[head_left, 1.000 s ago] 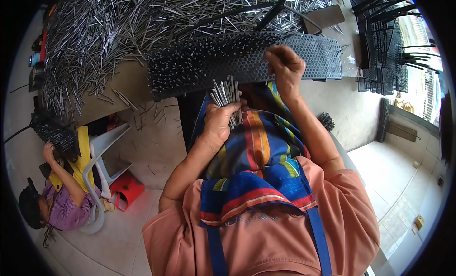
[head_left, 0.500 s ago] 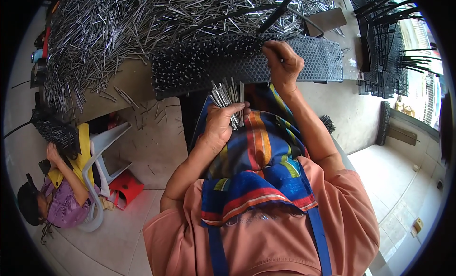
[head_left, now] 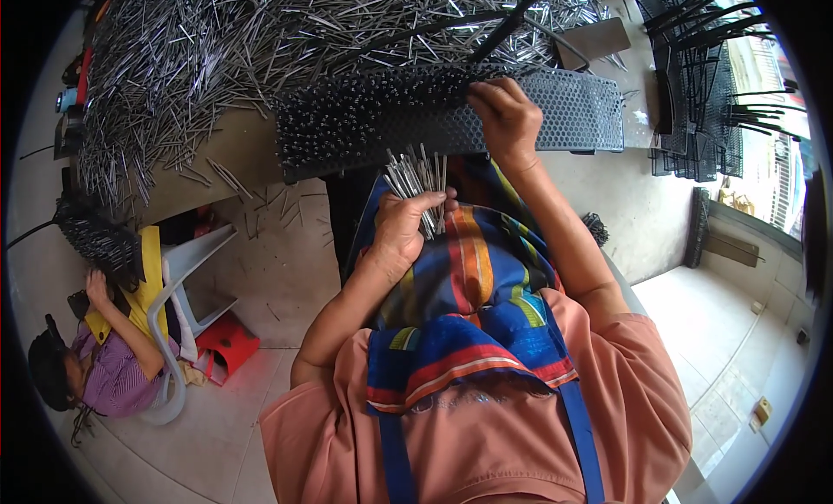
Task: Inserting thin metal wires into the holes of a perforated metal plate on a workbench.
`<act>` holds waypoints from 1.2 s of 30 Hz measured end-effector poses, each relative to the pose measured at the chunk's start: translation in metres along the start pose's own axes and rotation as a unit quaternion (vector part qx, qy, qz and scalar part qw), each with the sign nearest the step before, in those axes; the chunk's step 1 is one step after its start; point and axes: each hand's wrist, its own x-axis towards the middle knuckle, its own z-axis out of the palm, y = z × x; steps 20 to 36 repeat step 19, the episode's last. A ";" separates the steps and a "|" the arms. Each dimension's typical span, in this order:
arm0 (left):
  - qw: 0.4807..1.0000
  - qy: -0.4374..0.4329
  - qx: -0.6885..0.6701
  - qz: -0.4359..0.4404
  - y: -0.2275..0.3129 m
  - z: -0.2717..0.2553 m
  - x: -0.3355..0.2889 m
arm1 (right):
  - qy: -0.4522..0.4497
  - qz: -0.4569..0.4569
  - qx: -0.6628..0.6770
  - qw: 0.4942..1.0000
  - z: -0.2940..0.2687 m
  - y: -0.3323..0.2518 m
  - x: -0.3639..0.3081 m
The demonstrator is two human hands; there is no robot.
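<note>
A long, curved black panel point(head_left: 577, 113) full of small holes lies across the table's near edge. Dark pins point(head_left: 334, 122) with shiny tips stand thickly in its left part and along its far side; the right part shows bare holes. My left hand point(head_left: 402, 226), below the panel over my lap, is closed around a bundle of thin metal rods point(head_left: 416, 174), their ends fanning out towards the panel. At the edge of the pin-filled area, my right hand point(head_left: 512, 126) is pinched against the panel. Whatever its fingertips hold is hidden.
A large heap of loose metal rods point(head_left: 260, 44) covers the table behind the panel. A dark bar point(head_left: 512, 22) slants over it. Several black mesh pieces point(head_left: 694, 96) stand at the right. On the left, a co-worker point(head_left: 117, 369) sits by a grey plastic chair point(head_left: 165, 330), handling a dark bristly piece.
My right hand has shifted slightly left along the panel, its fingers still pinched. My left hand keeps the rods in nearly the same place.
</note>
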 end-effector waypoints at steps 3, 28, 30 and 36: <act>1.000 -0.001 -0.004 -0.004 -0.002 -0.003 0.003 | -0.056 -0.063 -0.110 0.990 -0.002 -0.007 -0.006; 0.999 0.014 -0.003 0.032 -0.001 -0.035 -0.004 | -0.163 0.406 0.451 0.778 0.002 -0.034 -0.035; 0.999 0.014 -0.003 0.032 -0.001 -0.035 -0.004 | -0.163 0.406 0.451 0.778 0.002 -0.034 -0.035; 0.999 0.014 -0.003 0.032 -0.001 -0.035 -0.004 | -0.163 0.406 0.451 0.778 0.002 -0.034 -0.035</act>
